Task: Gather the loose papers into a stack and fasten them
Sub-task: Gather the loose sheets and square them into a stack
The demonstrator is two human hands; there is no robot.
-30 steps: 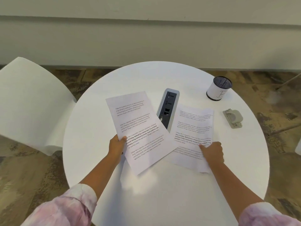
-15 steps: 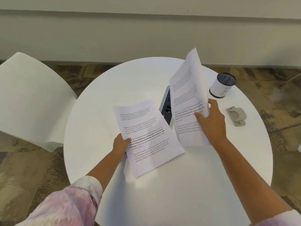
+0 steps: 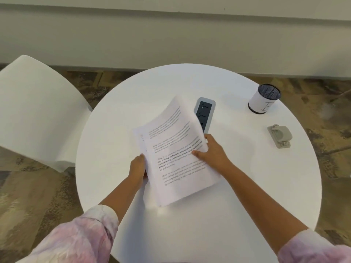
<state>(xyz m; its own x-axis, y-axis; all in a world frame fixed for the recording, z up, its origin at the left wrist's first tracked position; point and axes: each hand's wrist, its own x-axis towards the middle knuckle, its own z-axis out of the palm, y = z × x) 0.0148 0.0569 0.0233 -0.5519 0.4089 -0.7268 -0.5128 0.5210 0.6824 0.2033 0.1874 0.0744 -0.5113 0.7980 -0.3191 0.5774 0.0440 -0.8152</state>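
Two printed white sheets lie one over the other as a rough stack of papers [image 3: 176, 154] in the middle of the round white table [image 3: 247, 186]. The top sheet curls upward at its far end. My left hand [image 3: 137, 168] grips the stack's left edge. My right hand [image 3: 212, 151] pinches the top sheet at its right edge, thumb on the printed face. A grey stapler [image 3: 279, 136] lies flat on the table to the right, apart from both hands.
A grey power and socket panel [image 3: 206, 112] is set into the table just behind the papers, partly covered by them. A white cup with a dark mesh top [image 3: 264, 101] stands at the back right. A white chair [image 3: 38, 111] stands left of the table.
My right hand lifted the right sheet off the table, carried it left and laid it over the sheet in my left hand. The two separate sheets now overlap as one stack.
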